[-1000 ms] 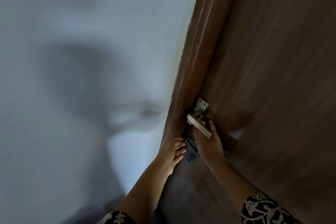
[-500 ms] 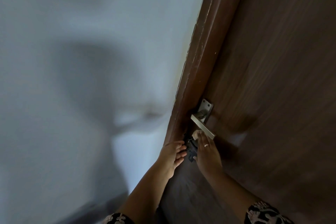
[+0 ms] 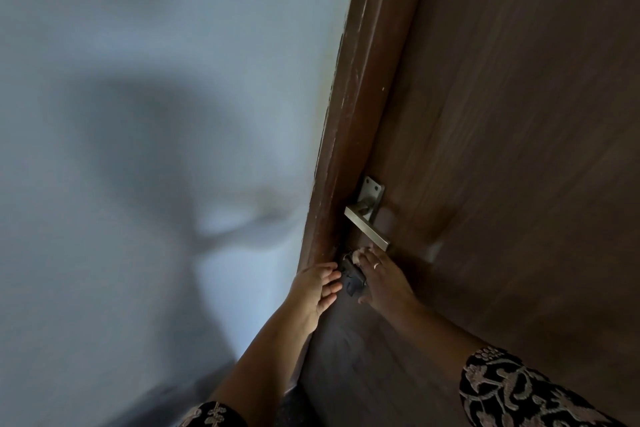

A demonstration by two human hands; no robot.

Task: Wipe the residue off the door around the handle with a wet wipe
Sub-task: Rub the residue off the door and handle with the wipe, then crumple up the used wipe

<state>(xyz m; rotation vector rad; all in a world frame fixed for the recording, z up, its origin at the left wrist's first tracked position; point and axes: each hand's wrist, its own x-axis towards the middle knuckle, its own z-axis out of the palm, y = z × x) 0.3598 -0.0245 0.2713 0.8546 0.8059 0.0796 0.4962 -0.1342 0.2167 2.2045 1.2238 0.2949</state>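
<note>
The dark brown door fills the right side, with a silver lever handle on its plate near the door's left edge. My right hand lies flat on the door just below the handle. Its straight fingertips press a small whitish wet wipe against the wood, with the thumb spread to the side. Most of the wipe is hidden under the fingers. My left hand rests on the door frame, fingers loosely bent and holding nothing.
A black key fob hangs below the handle, between my two hands. The pale wall to the left carries a blurred shadow. The frame's paint is scuffed.
My right hand has slid from under the free end of the lever leftward and down towards the black fob, bringing the wipe into sight. My left hand has stayed on the frame.
</note>
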